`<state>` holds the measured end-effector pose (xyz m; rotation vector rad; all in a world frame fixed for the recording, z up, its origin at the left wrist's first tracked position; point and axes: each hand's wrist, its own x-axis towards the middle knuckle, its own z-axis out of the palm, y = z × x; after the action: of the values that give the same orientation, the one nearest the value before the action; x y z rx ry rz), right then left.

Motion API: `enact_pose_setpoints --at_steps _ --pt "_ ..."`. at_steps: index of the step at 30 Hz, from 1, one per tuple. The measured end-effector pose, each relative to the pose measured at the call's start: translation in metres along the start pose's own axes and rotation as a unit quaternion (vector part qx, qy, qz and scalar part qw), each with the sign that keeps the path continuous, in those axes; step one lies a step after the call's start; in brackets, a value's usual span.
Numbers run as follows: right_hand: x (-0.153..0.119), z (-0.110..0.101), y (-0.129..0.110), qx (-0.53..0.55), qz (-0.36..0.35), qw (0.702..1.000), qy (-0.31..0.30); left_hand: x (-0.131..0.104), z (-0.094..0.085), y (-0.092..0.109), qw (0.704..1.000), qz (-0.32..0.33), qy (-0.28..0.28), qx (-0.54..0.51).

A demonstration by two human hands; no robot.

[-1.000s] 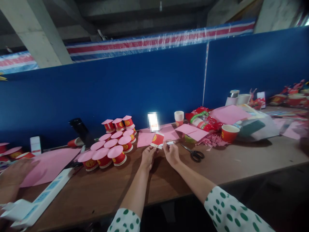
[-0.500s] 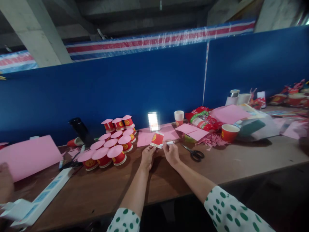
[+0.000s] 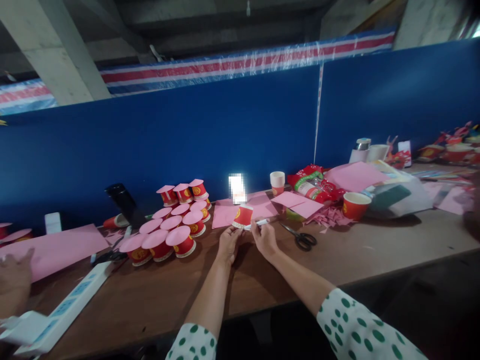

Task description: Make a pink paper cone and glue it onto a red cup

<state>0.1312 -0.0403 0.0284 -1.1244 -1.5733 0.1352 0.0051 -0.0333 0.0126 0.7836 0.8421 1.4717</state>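
Note:
Near the middle of the table, my left hand (image 3: pixel 229 243) is closed on the rim of a small red paper cup (image 3: pixel 243 216) with a yellow emblem, which lies tilted over pink paper (image 3: pixel 222 213). My right hand (image 3: pixel 265 239) pinches a white pen-like stick (image 3: pixel 262 222), its tip near the cup's rim. Left of my hands stand several upside-down red cups (image 3: pixel 182 243) topped with pink paper discs. Black scissors (image 3: pixel 304 241) rest on the table to the right of my right hand.
Another person's hand (image 3: pixel 15 280) lies on a pink sheet (image 3: pixel 71 246) at the left, beside a white power strip (image 3: pixel 71 305). A black bottle (image 3: pixel 125 204) leans behind. To the right are pink scraps (image 3: pixel 332 217), a red cup (image 3: pixel 355 206) and a red-green bag (image 3: pixel 305 177).
The other person's hand and the pink sheet at the left have shifted, showing more of the white object and cups behind. The red cup in my left hand has turned slightly.

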Motion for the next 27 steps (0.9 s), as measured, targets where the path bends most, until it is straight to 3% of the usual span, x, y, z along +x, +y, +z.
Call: enact_pose_setpoints --at_steps 27 --pt "0.0009 0.0011 0.0047 -0.008 0.001 1.0 0.029 -0.0023 0.002 0.0025 1.0 -0.004 0.011 -0.002"
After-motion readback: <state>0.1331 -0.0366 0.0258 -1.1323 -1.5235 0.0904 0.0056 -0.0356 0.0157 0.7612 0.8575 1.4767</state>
